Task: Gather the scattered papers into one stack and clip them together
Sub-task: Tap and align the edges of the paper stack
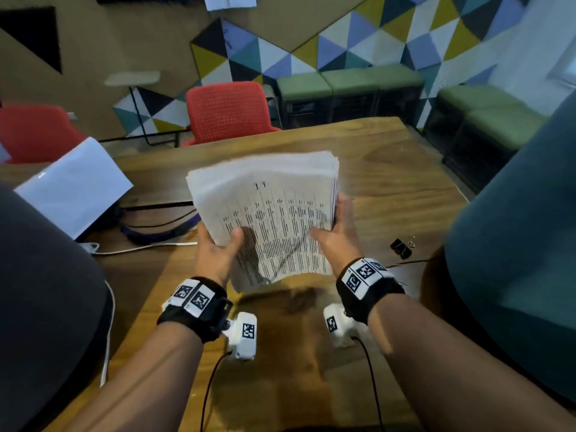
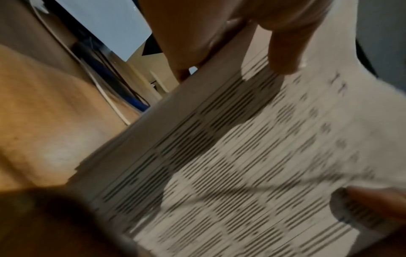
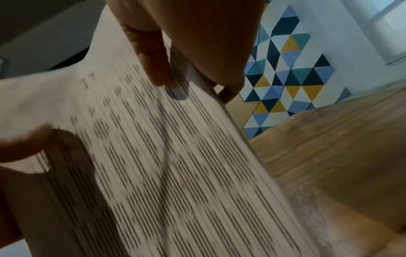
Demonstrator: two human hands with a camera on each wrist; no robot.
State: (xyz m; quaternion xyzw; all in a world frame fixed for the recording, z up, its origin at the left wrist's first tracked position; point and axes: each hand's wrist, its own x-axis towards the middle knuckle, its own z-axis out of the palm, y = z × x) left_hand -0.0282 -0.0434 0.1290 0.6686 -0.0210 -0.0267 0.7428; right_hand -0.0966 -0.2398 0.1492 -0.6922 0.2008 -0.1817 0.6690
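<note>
A thick stack of printed papers stands tilted above the wooden table, its lower edge lifted clear of the wood. My left hand grips its left side, thumb on the top sheet. My right hand grips the right side, thumb on the front and fingers behind the edge. A black binder clip lies on the table to the right of my right wrist. Both wrist views are blurred.
A white sheet sits at the left over dark gear and cables. Red chairs stand behind the table and a teal chair back rises at the right. Wrist cables hang near the front edge.
</note>
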